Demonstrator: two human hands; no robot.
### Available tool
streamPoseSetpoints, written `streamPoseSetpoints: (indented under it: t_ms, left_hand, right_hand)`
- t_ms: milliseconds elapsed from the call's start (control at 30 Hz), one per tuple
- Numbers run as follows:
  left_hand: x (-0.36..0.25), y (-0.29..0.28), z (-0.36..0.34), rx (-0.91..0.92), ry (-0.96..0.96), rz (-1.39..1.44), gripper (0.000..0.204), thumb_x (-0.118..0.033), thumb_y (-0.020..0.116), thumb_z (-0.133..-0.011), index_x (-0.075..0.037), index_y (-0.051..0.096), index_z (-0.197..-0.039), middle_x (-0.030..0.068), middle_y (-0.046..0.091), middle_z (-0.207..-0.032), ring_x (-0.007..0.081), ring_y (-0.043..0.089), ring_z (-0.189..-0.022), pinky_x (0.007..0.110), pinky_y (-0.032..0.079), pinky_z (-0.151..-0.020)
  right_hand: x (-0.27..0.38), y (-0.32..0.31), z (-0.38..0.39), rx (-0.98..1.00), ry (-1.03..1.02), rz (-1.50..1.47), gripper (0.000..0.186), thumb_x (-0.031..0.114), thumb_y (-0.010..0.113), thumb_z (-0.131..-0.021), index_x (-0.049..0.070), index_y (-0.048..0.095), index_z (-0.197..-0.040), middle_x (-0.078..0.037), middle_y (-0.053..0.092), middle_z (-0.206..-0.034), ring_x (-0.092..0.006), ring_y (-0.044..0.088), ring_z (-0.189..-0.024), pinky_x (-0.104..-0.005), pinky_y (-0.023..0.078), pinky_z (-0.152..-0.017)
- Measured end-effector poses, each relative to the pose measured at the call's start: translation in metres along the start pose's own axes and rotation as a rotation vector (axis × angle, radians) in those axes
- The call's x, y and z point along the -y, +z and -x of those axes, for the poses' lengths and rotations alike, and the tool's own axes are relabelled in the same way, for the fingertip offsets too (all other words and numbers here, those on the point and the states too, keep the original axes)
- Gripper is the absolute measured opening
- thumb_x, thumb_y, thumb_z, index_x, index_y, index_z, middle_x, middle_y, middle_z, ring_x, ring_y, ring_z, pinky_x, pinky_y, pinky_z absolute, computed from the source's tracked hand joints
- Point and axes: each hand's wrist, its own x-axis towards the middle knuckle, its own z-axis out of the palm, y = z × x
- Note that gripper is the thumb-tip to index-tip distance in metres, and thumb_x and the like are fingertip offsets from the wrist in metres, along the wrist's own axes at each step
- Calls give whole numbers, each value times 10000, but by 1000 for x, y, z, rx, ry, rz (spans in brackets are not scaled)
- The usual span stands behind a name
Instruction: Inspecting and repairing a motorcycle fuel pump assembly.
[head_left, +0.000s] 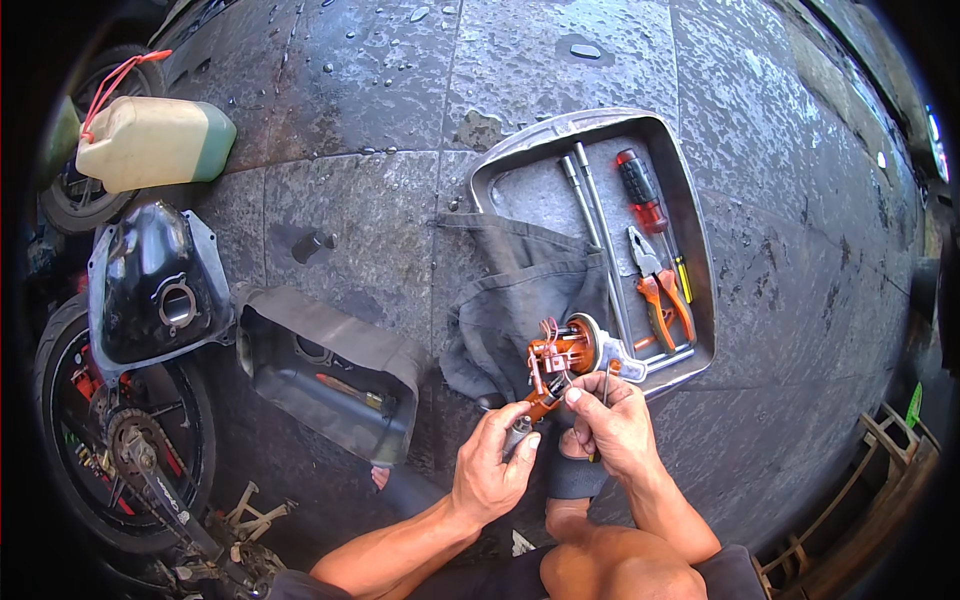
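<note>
An orange fuel pump assembly [570, 350] with a round white-rimmed flange, pale clips and thin wires is held above the near edge of the tray. My left hand [495, 462] is closed around its lower end, where a grey metal cylinder [518, 433] shows between thumb and fingers. On the other side, my right hand [612, 420] is pinched close against the assembly. A slim metal shaft [606, 383] stands up from its fingers, with a yellow bit below the palm; it looks like a small screwdriver. The fingertips partly hide where the shaft and assembly meet.
A grey tray [703, 235] holds a red-black screwdriver [641, 190], orange-handled pliers [655, 290], long metal rods [600, 230] and a dark cloth [530, 290]. Leftward are a black plastic housing [330, 330], a fuel tank [150, 290], a jerrycan [150, 145] and a motorcycle wheel [195, 420].
</note>
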Motion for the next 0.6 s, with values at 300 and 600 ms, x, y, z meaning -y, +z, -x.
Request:
streamPoseSetpoints:
  t_ms: [300, 600]
  left_hand:
    - [5, 2, 12, 33, -151, 188, 398, -77, 554, -982, 51, 412, -1331, 185, 634, -1051, 241, 668, -945, 367, 532, -861]
    - [13, 10, 13, -22, -91, 219, 371, -58, 573, -981, 35, 407, -1300, 142, 631, -1038, 181, 642, -932, 311, 518, -840]
  right_hand:
    - [-1, -3, 1, 15, 25, -43, 187, 148, 701, -965, -21, 638, -1014, -6, 584, -699, -54, 497, -492, -215, 410, -419]
    - [-6, -7, -2, 13, 8, -98, 202, 153, 719, -958, -22, 637, -1017, -7, 597, -739, -50, 509, -526, -209, 417, -430]
